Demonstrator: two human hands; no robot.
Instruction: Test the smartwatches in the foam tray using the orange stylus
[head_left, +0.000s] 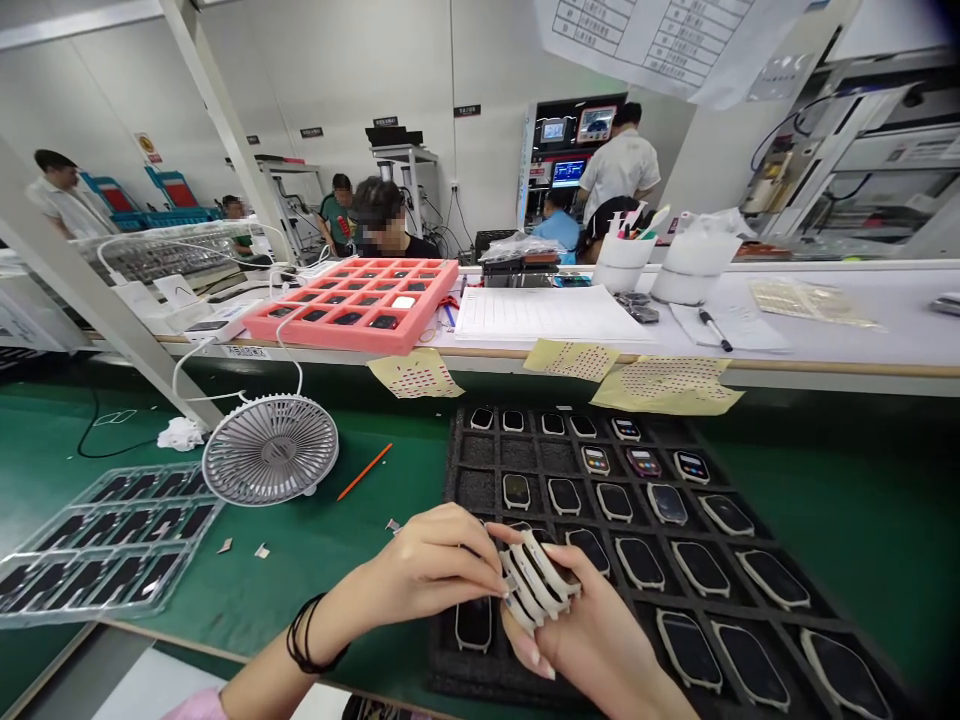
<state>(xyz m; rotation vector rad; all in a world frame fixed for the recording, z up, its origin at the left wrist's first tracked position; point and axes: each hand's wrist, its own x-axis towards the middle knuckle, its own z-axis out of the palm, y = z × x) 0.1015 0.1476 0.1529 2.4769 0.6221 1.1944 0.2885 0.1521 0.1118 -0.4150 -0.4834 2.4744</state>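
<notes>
A stack of several pale watch cases [538,580] sits on edge in my right hand [600,625], thumb above and fingers curled below. At the left side of that stack is my left hand [442,560], its thumb and fingertips pinched together against the cases. Whatever small thing may be between those fingertips is too hidden to name. Both hands are above a black foam tray [480,455] divided into compartments, many holding watches with dark screens, such as one watch [615,502]. A few watches in the upper rows have lit or coloured faces. My hands cover part of the tray.
Left on the green bench lie a round fan [271,450], an orange stick [364,472] and a clear tray [112,540] of black parts. The shelf [825,345] ahead carries a pink foam tray [352,300], papers [547,312] and a pen [715,330]. Several people work beyond.
</notes>
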